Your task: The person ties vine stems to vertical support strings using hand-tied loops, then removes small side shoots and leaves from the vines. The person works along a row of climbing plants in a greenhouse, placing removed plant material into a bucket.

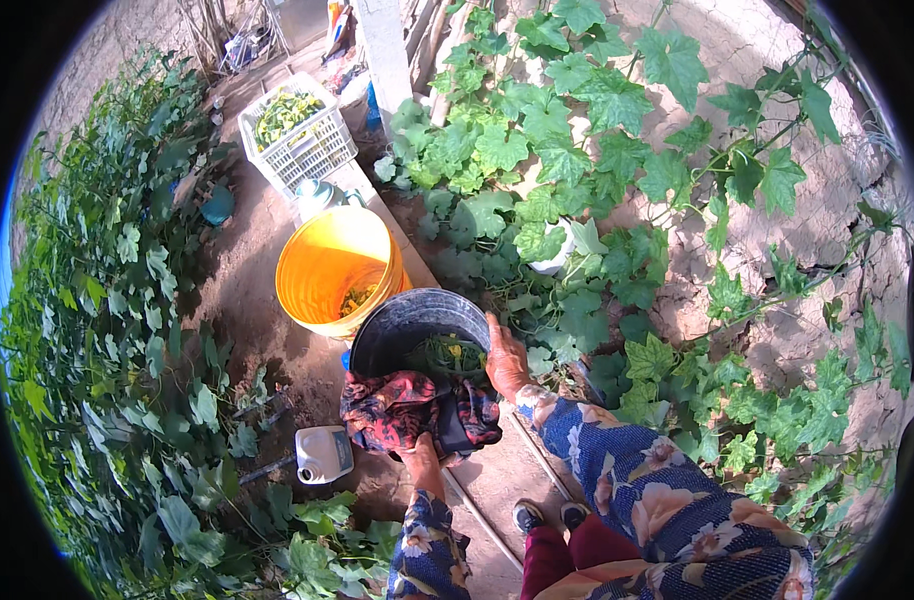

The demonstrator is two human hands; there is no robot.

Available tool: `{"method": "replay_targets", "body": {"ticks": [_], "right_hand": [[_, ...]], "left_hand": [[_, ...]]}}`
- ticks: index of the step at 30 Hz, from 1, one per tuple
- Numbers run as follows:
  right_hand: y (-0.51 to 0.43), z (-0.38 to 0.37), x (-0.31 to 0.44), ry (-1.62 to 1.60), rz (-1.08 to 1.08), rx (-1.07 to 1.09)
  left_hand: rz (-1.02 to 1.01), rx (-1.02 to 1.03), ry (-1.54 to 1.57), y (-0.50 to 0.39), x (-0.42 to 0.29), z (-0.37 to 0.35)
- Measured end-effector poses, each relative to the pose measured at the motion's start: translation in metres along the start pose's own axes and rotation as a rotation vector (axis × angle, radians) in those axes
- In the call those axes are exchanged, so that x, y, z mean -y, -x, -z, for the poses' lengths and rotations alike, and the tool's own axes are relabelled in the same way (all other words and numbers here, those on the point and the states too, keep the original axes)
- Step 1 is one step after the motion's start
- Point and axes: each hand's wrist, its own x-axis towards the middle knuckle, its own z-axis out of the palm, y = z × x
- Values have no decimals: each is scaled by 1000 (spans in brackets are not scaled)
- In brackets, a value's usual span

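Observation:
In the middle of the head view is a black bucket [374, 322], tilted, with green stems and some yellow flowers [448, 352] inside. A red and black patterned cloth [386, 409] hangs over its near rim. My left hand [422, 456] grips the near side at the cloth; its fingertips are partly hidden. My right hand [506, 358] holds the right rim, fingers along the outside. Just beyond stands an orange-yellow bucket [318, 262] with yellow-green plant matter [357, 298] at its bottom.
A white plastic crate [307, 150] of green and yellow plant pieces stands farther off, with a light teal kettle-like vessel [316, 196] near it. A white jug [326, 454] lies at left. Pale poles [483, 517] lie near my feet. Leafy vines [569, 142] flank both sides.

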Motion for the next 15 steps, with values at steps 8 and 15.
{"method": "replay_targets", "body": {"ticks": [8, 15], "right_hand": [[-128, -54, 54, 49, 21, -10], [-220, -98, 78, 45, -26, 28]], "left_hand": [[-136, 26, -39, -166, -38, -8], [137, -20, -22, -206, -139, -58]]}}
